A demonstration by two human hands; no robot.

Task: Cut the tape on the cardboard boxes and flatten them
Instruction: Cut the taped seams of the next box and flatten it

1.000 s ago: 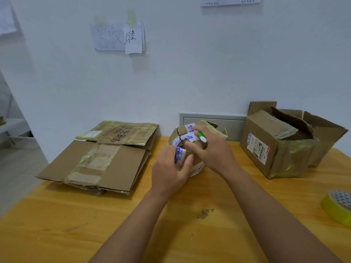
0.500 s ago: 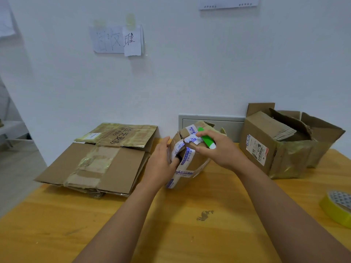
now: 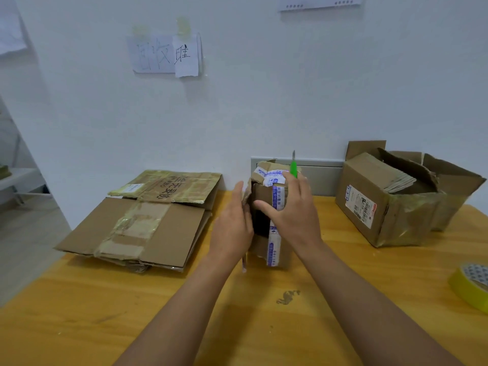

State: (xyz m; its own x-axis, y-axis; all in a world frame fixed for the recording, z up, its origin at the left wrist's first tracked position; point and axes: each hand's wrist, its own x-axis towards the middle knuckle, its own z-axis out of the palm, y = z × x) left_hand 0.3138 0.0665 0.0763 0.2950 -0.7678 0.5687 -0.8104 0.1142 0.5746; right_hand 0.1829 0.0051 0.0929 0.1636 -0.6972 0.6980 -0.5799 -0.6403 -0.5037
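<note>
- A small cardboard box [image 3: 266, 207] wrapped in white tape with blue print [image 3: 276, 196] stands upright at the middle of the wooden surface [image 3: 79, 313], close to the white wall [image 3: 264, 101]
- The side of the box facing the camera is open, showing a dark inside, and its top flaps are torn and ragged
- The left hand [image 3: 233, 228] presses flat against the left side of the box, fingers straight and pointing away from the camera; its grip is released, clasping nothing
- The right hand [image 3: 293, 215] lies over the front and right side of the box, thumb reaching across the open face
- A green-handled knife [image 3: 293, 169] sticks up from between the right hand's fingers, blade pointing up in front of the grey wall panel [image 3: 322, 175]; the right grip is clenched on the knife handle while the hand rests on the box
- A loose strip of the printed tape hangs down the front of the box to the surface
- To the left lies a stack of flattened cardboard boxes [image 3: 148, 223], the upper pieces covered in yellowish tape, well apart from the small box
- To the right sits a larger opened cardboard box [image 3: 383, 207] with a shipping label [image 3: 360, 204] on its side and crumpled flaps, with another opened box just behind it
- A roll of yellow tape [image 3: 471, 286] lies at the right edge of the surface
- Paper notes [image 3: 166, 54] with handwritten characters are taped on the wall above
</note>
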